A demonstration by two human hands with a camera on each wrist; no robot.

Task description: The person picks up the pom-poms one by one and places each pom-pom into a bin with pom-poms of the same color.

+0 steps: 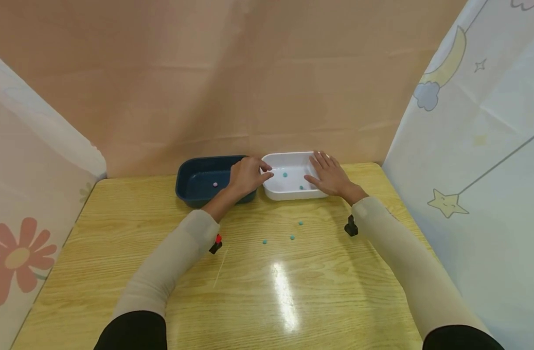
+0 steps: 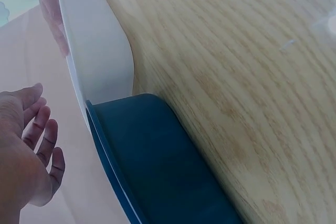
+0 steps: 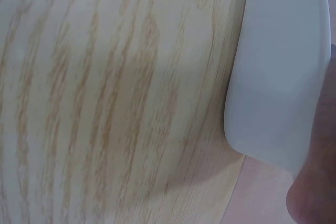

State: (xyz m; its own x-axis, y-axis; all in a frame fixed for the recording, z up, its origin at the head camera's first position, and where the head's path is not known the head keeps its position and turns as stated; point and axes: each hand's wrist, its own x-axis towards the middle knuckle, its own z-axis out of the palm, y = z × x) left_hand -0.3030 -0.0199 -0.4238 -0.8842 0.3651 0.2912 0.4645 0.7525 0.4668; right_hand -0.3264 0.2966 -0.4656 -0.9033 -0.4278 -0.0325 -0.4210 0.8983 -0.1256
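My left hand [image 1: 246,176] hovers above the gap between a dark blue tray [image 1: 185,192] and a white tray [image 1: 293,195]. Its fingers are loosely bent, and the left wrist view shows nothing held between them. Over the right end of the white tray lies my right hand [image 1: 332,179], fingers straight and spread; most of it is out of the right wrist view. Inside the white tray are two small teal pieces, one teal piece [image 1: 285,174] behind the other teal piece [image 1: 301,187]. A small pink piece [image 1: 215,184] lies in the dark blue tray.
Three more teal bits lie on the wooden table [image 1: 337,282] before the trays: a far bit [image 1: 300,223], a middle bit [image 1: 292,237] and a left bit [image 1: 264,241]. A brown backdrop [image 1: 249,97] rises behind; printed sheets flank both sides.
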